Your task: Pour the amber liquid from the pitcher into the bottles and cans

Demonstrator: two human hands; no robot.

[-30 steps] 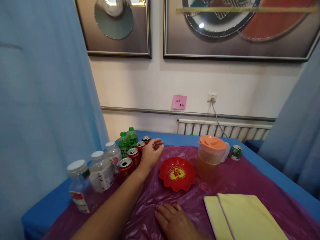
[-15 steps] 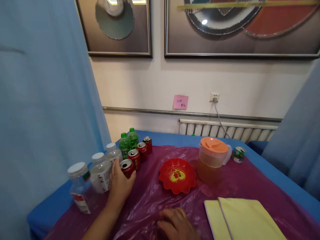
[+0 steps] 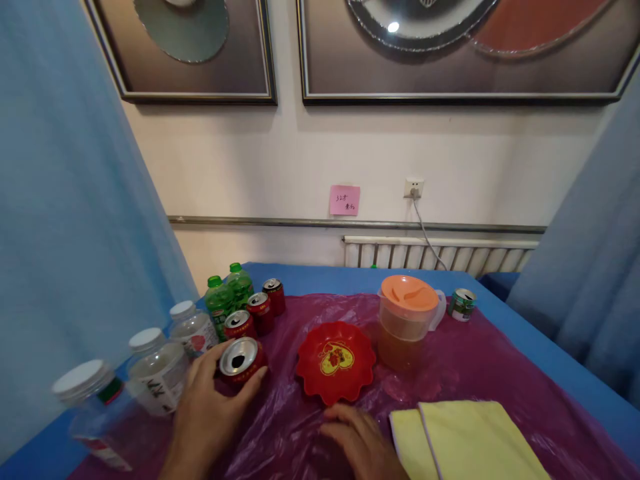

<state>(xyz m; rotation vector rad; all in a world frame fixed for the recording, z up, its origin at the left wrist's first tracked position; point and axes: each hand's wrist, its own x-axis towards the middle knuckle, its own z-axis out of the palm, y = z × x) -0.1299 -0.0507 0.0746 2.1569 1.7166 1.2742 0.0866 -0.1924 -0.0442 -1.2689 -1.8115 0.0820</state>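
Observation:
My left hand (image 3: 215, 403) is wrapped round the nearest red drink can (image 3: 253, 369), thumb on its right side, fingers behind its left. The can is opened and tilted slightly toward me. Past it, more red cans (image 3: 239, 325) stand in a row. My right hand (image 3: 363, 440) holds nothing; its fingers are loosely stretched over the purple plastic sheet, just below the red scalloped plate (image 3: 313, 367). A yellow heart print marks the plate's middle. To the right of my right hand lies a folded yellow cloth (image 3: 475, 437).
Clear jars with white lids (image 3: 159, 377) line the left side, with two green bottles (image 3: 220, 303) behind. A pitcher with an orange lid (image 3: 407, 293) holds amber liquid. A green can (image 3: 462, 307) stands at the right. Blue curtains (image 3: 75, 200) hang at both sides.
My left hand has closed on the nearest red can and drawn it toward me, away from the row. My right hand has moved slightly. The view has shifted right.

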